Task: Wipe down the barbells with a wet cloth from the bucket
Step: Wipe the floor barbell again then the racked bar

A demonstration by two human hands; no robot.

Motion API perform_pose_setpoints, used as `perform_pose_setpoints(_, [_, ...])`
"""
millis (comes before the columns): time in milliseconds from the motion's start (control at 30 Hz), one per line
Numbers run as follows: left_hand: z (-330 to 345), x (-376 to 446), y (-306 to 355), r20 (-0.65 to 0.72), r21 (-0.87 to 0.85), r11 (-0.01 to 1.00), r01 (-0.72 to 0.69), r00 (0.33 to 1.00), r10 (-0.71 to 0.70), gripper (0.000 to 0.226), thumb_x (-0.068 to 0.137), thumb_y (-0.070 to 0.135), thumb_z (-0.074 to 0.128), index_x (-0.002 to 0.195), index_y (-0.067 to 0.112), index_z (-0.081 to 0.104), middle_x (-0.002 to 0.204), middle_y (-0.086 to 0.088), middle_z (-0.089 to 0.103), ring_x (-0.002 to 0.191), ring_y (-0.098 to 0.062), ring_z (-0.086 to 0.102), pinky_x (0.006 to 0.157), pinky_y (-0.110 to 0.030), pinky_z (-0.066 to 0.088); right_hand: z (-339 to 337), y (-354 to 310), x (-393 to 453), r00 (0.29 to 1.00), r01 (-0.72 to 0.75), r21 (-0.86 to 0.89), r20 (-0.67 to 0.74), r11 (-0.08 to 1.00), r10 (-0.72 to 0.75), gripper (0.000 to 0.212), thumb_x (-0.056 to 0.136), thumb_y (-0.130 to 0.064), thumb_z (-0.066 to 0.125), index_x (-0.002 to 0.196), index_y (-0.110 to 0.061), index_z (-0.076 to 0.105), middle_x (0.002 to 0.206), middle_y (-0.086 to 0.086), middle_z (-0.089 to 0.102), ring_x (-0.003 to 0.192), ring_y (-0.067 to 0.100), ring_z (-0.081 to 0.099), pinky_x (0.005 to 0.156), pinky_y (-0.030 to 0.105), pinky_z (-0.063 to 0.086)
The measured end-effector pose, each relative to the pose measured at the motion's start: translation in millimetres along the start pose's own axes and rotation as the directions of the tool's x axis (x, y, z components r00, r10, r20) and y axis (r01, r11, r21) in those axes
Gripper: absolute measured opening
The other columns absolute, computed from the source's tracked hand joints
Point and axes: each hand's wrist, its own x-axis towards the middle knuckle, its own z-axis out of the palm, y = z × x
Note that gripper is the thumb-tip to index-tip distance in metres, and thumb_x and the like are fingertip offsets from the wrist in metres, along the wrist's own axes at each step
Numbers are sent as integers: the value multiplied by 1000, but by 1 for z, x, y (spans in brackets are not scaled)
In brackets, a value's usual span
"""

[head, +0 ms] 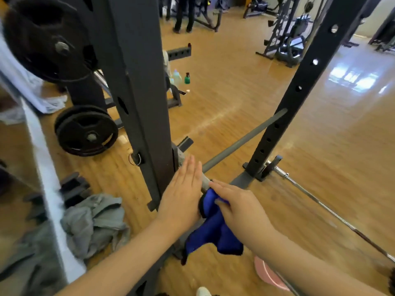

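Right hand (239,207) grips blue cloth (213,233) against grey bar (241,144) near rack upright (139,92). Left hand (181,195) flat, fingers straight, steadying bar end. I advise wrapping cloth fully, stroking along length with firm pressure.

Bare forearms, no sleeves in sight, nothing on the wrists. No rings on left hand (181,193) or right hand (239,204). Short plain nails.
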Motion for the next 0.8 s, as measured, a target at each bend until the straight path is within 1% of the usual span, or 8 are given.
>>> perform_pose_setpoints(67, [-1,1,-2,11,22,1000,13,1000,-13,80,94,29,45,148,1,-7,157,-17,-9,142,-18,-16,113,-26,-4,0,1,18,994,102,17,22,995,-103,49,94,-2,45,139,-22,44,141,-7,47,130,9,41,97,0,19])
perform_pose_setpoints(100, [-2,0,-4,30,32,999,24,999,-25,77,95,25,39,148,4,-12,157,-13,-15,142,-17,-21,114,-26,-8,-1,2,25,988,151,22,39,988,-152,51,94,-1,45,141,-21,40,143,-8,43,133,7,37,95,-5,12])
perform_pose_setpoints(167, [-7,0,-4,46,74,997,36,998,-40,78,94,22,40,148,5,-14,158,-11,-15,144,-18,-16,115,-27,-6,-2,6,33,971,215,-6,105,977,-213,53,97,-5,42,146,-22,30,150,-9,31,138,5,28,99,-2,8])
perform_pose_setpoints(267, [-18,2,-4,109,131,991,8,994,-23,75,95,20,38,148,4,-12,158,-12,-13,146,-19,-10,115,-26,-4,-6,14,27,947,262,-6,192,965,-256,53,99,-10,39,148,-24,23,154,-8,21,140,7,23,108,13,17])
perform_pose_setpoints(433, [-25,1,-2,148,153,987,40,987,-63,73,94,19,37,149,4,-7,159,-11,-8,146,-17,-7,115,-25,-5,2,15,44,954,260,108,124,960,-272,52,95,-5,45,144,-20,35,150,-4,33,136,13,34,104,11,20])
perform_pose_setpoints(533, [-19,-5,-2,66,109,988,106,991,-114,69,93,19,42,150,2,6,158,-12,6,146,-19,7,116,-26,1,7,6,71,967,216,157,101,964,-233,48,95,-3,42,141,-19,43,144,1,44,130,16,42,99,14,27])
perform_pose_setpoints(667, [-15,-10,-6,-33,83,989,121,992,-118,61,81,6,61,137,-5,41,141,-20,45,129,-29,47,108,-34,30,8,14,83,952,262,217,102,941,-288,46,94,1,43,137,-15,48,143,3,45,131,10,39,92,-5,19])
perform_pose_setpoints(800, [-14,-8,-6,-14,106,990,96,995,-95,65,90,11,51,147,-1,22,153,-15,26,141,-22,28,114,-30,20,8,24,81,950,263,271,95,926,-298,44,93,0,47,135,-15,51,142,1,46,132,7,38,90,-10,15])
